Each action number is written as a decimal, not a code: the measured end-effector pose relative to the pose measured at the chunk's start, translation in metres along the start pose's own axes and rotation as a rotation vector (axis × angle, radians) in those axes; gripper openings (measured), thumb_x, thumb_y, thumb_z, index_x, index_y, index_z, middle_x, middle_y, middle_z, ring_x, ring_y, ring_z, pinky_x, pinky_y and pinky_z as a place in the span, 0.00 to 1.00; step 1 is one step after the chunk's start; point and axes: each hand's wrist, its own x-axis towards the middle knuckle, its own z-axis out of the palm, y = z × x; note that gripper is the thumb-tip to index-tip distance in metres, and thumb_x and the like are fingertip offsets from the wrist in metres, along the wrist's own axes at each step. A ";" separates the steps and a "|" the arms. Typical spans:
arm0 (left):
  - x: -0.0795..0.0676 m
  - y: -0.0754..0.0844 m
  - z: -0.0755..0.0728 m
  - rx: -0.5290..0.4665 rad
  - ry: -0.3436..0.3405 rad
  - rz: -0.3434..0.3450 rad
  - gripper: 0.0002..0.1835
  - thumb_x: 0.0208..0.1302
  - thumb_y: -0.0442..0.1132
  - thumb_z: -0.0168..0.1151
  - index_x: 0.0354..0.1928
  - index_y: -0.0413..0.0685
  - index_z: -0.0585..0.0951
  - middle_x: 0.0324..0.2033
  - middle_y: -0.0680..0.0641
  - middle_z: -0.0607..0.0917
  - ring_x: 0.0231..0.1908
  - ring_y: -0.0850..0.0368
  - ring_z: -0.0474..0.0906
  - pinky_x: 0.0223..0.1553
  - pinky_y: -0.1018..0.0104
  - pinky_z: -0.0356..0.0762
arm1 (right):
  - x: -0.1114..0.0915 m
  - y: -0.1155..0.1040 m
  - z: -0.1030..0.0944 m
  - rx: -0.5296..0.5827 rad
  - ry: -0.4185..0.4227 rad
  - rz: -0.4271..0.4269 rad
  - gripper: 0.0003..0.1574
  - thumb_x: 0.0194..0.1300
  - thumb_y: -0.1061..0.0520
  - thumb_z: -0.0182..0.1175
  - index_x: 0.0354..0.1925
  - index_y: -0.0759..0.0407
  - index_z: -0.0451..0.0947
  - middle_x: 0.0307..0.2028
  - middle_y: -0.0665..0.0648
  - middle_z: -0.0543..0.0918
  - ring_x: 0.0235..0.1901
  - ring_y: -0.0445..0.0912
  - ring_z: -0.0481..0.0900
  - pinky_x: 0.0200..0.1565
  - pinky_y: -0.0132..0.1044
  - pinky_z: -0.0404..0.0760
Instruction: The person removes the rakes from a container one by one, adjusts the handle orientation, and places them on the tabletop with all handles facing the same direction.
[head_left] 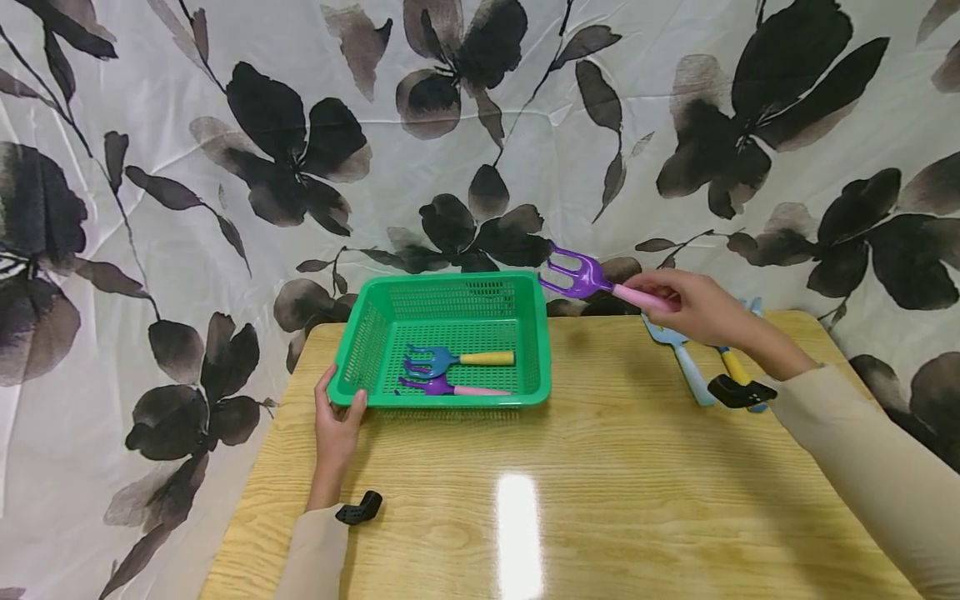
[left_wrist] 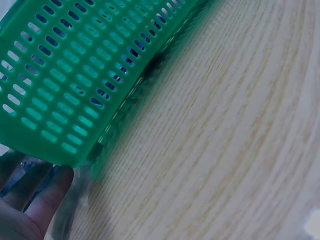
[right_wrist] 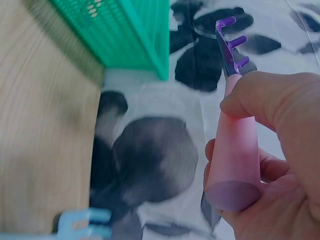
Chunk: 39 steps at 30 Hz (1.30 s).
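A green perforated basket [head_left: 442, 401] stands at the table's back left. My left hand [head_left: 337, 425] grips its front left corner, thumb at the front rim and fingers along the left side. My right hand [head_left: 708, 308] holds a small garden hand fork [head_left: 588, 279] by its pink handle [right_wrist: 234, 155], with the purple prongs just right of and above the basket's back right corner. Inside the basket lie a blue fork with a yellow handle [head_left: 487, 358] and a purple fork with a pink handle [head_left: 442, 386].
Under the right forearm, a light blue tool [head_left: 692, 372] and a yellow-handled blue tool [head_left: 735, 367] lie on the wooden table [head_left: 600, 475], partly hidden. A floral cloth [head_left: 555, 158] hangs behind the table's back edge.
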 end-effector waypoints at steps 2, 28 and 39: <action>0.000 -0.001 0.001 0.006 -0.002 -0.003 0.37 0.69 0.36 0.59 0.75 0.48 0.53 0.66 0.35 0.67 0.63 0.37 0.67 0.50 0.77 0.72 | -0.017 0.011 -0.004 -0.007 0.040 0.013 0.27 0.62 0.66 0.64 0.59 0.53 0.77 0.45 0.56 0.81 0.35 0.47 0.74 0.34 0.35 0.74; 0.001 -0.002 0.003 -0.020 0.014 -0.001 0.37 0.69 0.36 0.59 0.75 0.50 0.54 0.66 0.37 0.67 0.63 0.41 0.67 0.53 0.75 0.70 | -0.227 0.122 0.013 -0.058 0.262 0.591 0.33 0.71 0.53 0.58 0.67 0.69 0.64 0.50 0.77 0.71 0.40 0.64 0.72 0.22 0.25 0.70; 0.001 -0.005 0.002 -0.019 0.011 0.012 0.37 0.69 0.36 0.59 0.75 0.48 0.54 0.68 0.37 0.64 0.64 0.37 0.65 0.55 0.73 0.69 | -0.291 0.146 0.048 -0.064 0.346 0.681 0.35 0.68 0.55 0.61 0.65 0.73 0.64 0.45 0.79 0.75 0.29 0.17 0.57 0.23 0.24 0.66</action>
